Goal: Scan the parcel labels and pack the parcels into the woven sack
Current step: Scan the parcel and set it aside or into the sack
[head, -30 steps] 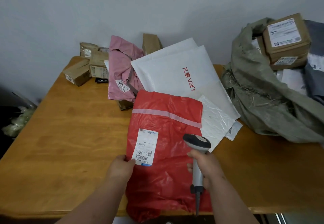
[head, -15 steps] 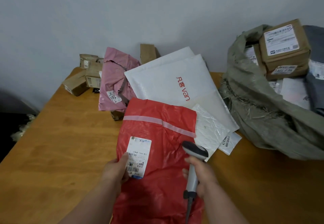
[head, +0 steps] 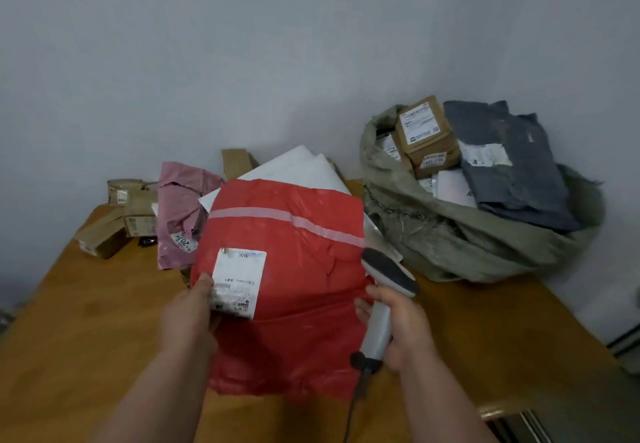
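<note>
Parcel in hand: soft red plastic mailer bag point(head: 291, 280), held off the wooden table point(head: 86, 321). Left hand point(head: 188, 314) pinches its edge by the white label point(head: 237, 283); right hand point(head: 401, 330) grips the grey handheld scanner point(head: 382, 300). Looks light, floppy, slick; better to grab an edge fold, then carry to the green woven sack point(head: 460, 238)

On the white label point(head: 181, 242) of the pink parcel point(head: 180, 210), far left, the digits "202" are seen upside down. On the side label point(head: 434, 159) of a brown box point(head: 425, 131) in the woven sack point(head: 450, 234), far right, digits like "627 7 56" are made out faintly. The print on the white label point(head: 237, 283) of the red parcel point(head: 287, 269) is too blurred to be read.
</note>
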Available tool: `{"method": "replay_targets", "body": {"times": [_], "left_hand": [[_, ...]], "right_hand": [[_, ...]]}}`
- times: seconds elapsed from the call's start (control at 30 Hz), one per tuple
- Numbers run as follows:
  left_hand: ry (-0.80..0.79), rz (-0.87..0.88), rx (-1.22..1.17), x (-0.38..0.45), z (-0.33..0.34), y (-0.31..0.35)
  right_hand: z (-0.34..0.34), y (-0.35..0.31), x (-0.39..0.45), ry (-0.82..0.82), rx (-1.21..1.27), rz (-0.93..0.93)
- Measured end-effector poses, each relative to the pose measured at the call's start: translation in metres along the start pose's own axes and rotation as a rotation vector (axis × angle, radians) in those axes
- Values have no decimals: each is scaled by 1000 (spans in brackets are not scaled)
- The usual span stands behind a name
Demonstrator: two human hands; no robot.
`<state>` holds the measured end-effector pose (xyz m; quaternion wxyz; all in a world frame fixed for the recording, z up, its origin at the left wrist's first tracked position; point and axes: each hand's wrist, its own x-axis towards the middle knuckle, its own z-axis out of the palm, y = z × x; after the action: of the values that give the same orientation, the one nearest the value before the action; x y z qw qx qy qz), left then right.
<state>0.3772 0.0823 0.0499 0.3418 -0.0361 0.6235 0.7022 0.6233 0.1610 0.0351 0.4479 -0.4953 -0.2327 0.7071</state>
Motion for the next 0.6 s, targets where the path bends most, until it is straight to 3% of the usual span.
{"method": "replay_targets", "body": {"times": [0.13, 0.3, 0.6], "left_hand": [[-89, 84, -103, -41, 26, 36], [-319, 173, -276, -95, 79, 69], [-690, 334, -380, -161, 247, 72]], "right_hand": [[-4, -42, -29, -19, 93, -170], [-12, -103, -51, -38, 143, -366], [-67, -225, -7, 26, 243, -581]]}}
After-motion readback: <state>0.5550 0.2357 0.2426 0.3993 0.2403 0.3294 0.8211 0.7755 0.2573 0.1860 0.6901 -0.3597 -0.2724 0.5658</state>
